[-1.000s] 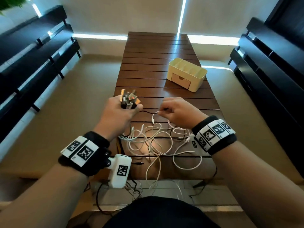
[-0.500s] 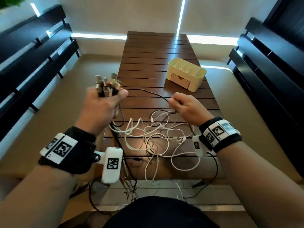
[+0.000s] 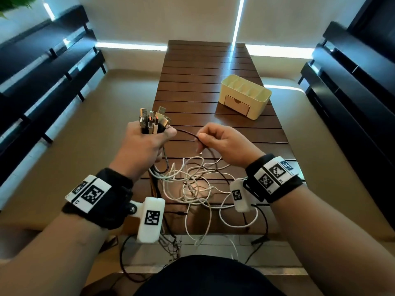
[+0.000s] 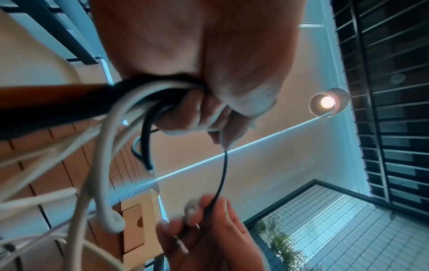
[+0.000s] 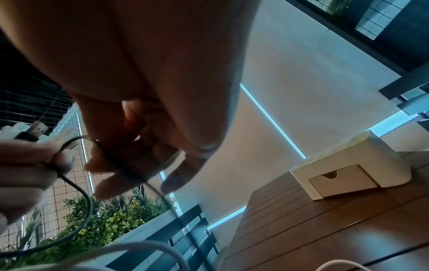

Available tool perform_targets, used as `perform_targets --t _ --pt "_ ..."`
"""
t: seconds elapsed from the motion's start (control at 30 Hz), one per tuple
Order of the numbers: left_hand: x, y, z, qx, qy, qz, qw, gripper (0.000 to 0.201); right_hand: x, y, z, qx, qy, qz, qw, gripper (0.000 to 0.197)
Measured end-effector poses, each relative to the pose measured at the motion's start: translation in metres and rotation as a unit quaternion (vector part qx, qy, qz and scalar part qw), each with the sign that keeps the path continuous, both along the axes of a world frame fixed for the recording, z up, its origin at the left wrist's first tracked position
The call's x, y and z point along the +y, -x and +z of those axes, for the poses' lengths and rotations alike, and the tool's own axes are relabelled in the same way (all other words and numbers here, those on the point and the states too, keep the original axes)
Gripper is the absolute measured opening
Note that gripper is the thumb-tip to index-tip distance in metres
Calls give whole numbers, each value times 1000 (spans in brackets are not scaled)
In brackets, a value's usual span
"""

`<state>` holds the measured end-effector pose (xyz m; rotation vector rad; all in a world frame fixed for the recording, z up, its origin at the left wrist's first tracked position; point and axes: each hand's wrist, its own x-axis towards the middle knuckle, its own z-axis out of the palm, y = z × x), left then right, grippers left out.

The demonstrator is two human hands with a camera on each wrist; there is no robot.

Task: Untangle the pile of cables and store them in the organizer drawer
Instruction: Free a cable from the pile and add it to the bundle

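Head view, black cable (image 3: 187, 133): runs roughly 9-to-3 between both hands, then drops into the tangle.
Plug bundle (image 3: 152, 121): metal ends point toward 12, long axis upright.
Left hand (image 3: 142, 150): fist wrapped round the bundle.
Right hand (image 3: 222, 144): thumb and forefinger pinch the black cable.
White cables (image 3: 192, 186): looped on the table (image 3: 203, 67) at 6.
Organizer (image 3: 245, 96): at 1, drawer closed.

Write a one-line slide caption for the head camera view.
Left hand grips a bundle of cable plugs while right hand pinches a thin black cable above tangled white cables.
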<state>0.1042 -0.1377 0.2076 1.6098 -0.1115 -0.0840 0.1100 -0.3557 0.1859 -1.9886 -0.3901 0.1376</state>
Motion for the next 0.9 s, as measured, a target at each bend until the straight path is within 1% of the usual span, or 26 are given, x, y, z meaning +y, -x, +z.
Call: perform_targets --t 0.07,0.13,0.2,0.23,0.3,0.33,0.43,0.5,0.53,0.57,0.63,0.67,0.73,0.77,0.8,0.87,0.9 --pt "3 -1 -4 -3 -47 -9 999 17 -1 -3 1 -7 12 -25 1000 10" --pt "4 -3 -4 -26 -102 -6 994 4 -1 -7 3 -49 83 -47 994 8" --pt "0 -3 -2 -74 -138 -3 988 10 0 -13 4 -119 149 -34 981 7" --pt "-5 -3 1 -105 -152 -7 983 13 2 -15 5 -152 168 -20 974 7" --pt "-14 -3 8 -154 -191 -29 969 15 7 -18 9 -198 175 -2 964 8" --pt "-18 -3 11 -161 -206 -47 964 19 10 -19 12 -216 168 0 962 9" --pt "-22 -4 14 -152 -230 -79 958 32 13 -18 22 -260 152 0 953 9" --pt "-17 -5 16 -158 -247 -61 954 33 7 -17 21 -252 147 0 956 7" --pt "-11 -7 18 -158 -238 -30 958 32 1 -16 17 -229 154 -8 961 4" --pt "-4 -11 19 -144 -202 9 969 30 -6 -16 12 -203 161 -23 966 3" --pt "12 -21 22 -101 -92 61 989 29 -22 -17 2 -164 179 -53 969 11" --pt "17 -23 22 -87 -62 68 992 32 -28 -18 -3 -150 188 -72 968 11" --pt "18 -21 19 -85 -65 82 991 35 -37 -26 -8 -140 220 -102 960 7" --pt "16 -19 18 -87 -60 90 990 37 -43 -31 -9 -139 254 -118 950 10" --pt "15 -17 17 -81 -46 98 991 39 -51 -36 -11 -132 306 -138 932 12" --pt "17 -17 11 -49 -22 113 992 40 -69 -40 -16 -106 417 -186 883 17" --pt "20 -19 7 -29 -27 115 993 37 -78 -41 -18 -98 448 -205 865 19"
